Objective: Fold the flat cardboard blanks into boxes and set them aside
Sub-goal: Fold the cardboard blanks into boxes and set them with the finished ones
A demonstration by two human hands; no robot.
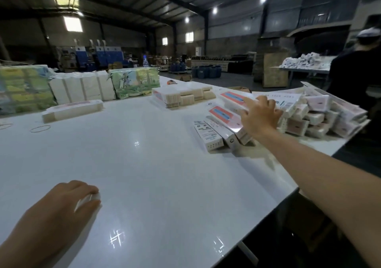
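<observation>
The hall around me was dim, lit by small ceiling lamps [214,10] and pale windows [189,36] far back. Their glare bounced off the glossy white table [144,144] in bright flecks. My right arm [321,177] threw a soft shadow there. Wide-angle bending curved the edges, and everything looked slightly soft.

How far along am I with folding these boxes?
Done: folded boxes lie in a row at the table's right side. In hand: your right hand reaches over that row; whether it grips one is unclear. Left: stacks of flat blanks and wait behind. Your left hand rests idle.
</observation>
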